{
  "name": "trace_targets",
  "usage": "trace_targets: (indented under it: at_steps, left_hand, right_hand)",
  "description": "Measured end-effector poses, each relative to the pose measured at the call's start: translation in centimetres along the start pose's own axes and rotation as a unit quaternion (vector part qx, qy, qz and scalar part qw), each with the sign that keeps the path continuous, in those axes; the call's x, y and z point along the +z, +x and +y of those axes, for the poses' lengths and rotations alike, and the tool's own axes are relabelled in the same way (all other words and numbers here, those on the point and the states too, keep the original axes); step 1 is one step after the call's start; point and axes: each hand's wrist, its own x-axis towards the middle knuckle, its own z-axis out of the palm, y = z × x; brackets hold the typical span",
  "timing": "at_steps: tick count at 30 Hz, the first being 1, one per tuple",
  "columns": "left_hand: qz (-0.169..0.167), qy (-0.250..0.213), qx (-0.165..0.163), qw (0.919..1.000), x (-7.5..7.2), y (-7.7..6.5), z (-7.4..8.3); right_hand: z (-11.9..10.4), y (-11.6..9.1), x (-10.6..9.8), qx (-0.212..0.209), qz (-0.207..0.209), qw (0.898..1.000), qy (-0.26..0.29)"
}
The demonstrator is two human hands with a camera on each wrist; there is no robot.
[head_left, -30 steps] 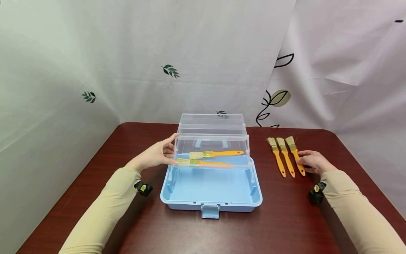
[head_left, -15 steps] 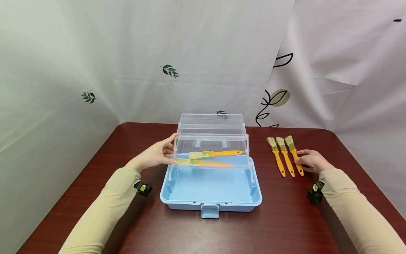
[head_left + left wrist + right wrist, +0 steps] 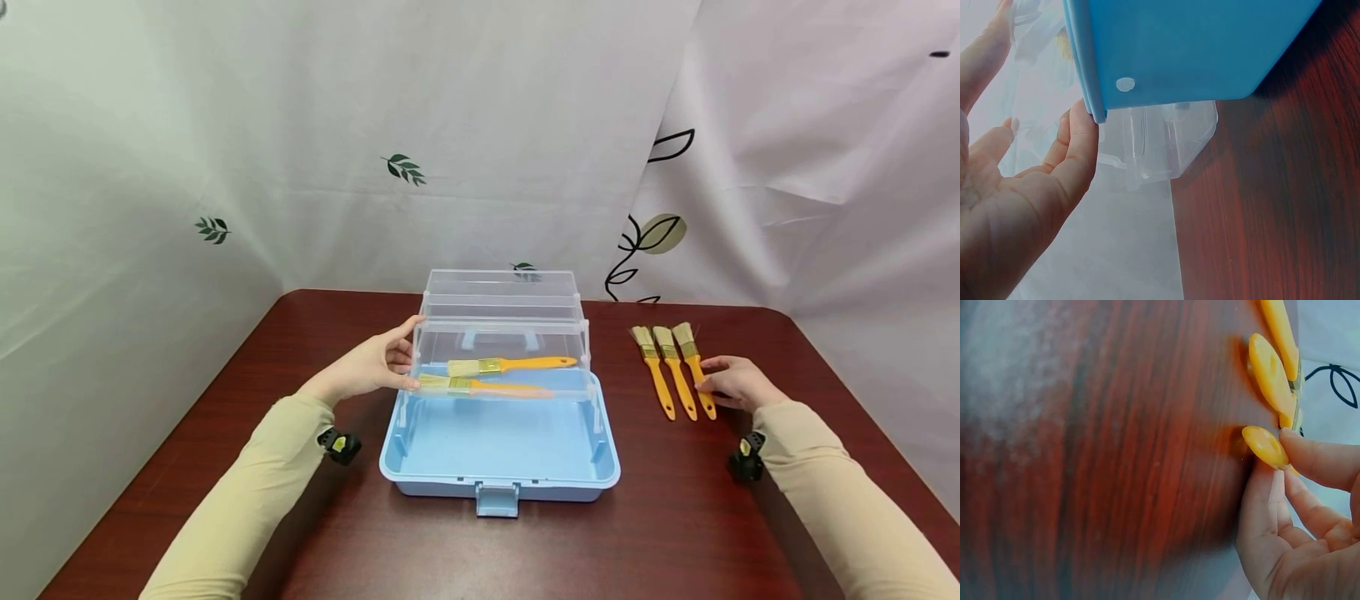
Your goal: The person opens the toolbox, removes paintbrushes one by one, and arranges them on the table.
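A light blue toolbox (image 3: 498,450) stands with its lid raised and a clear tiered tray (image 3: 431,337) unfolded over its base. My left hand (image 3: 367,362) grips the tray's left end, thumb at the lower front and index finger at the upper corner. On that tray lie two paintbrushes, an upper one (image 3: 536,362) and a lower one (image 3: 510,389), with yellow handles. To the right, my right hand (image 3: 738,383) pinches the handle of the rightmost paintbrush (image 3: 696,371) between thumb and fingers. In the right wrist view its handle end (image 3: 1265,446) shows close over the table.
Two more yellow paintbrushes, a left one (image 3: 660,383) and a middle one (image 3: 677,375), lie side by side left of the held one. A latch (image 3: 497,500) hangs at the toolbox front. White curtains (image 3: 487,167) surround the dark red table (image 3: 337,533).
The rightmost paintbrush has shifted slightly left toward the middle one, with my right hand moving along. My left hand and the toolbox have stayed in place.
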Motion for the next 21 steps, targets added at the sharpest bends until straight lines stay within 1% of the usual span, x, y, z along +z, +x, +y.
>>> trace_targets:
  at_steps: [6, 11, 21]
  left_hand:
    - [-0.001, -0.010, 0.003, 0.9999, -0.06, -0.04, 0.00]
    - [0.000, -0.005, 0.002, 1.0000, -0.05, 0.04, -0.02]
    - [0.002, 0.001, -0.002, 1.0000, 0.00, 0.10, -0.05]
  right_hand:
    - [0.10, -0.09, -0.05, -0.007, 0.004, 1.000, -0.012]
    - [0.45, -0.24, -0.12, -0.022, 0.009, 1.000, -0.013]
    - [0.70, -0.32, -0.23, -0.038, 0.014, 0.999, -0.018]
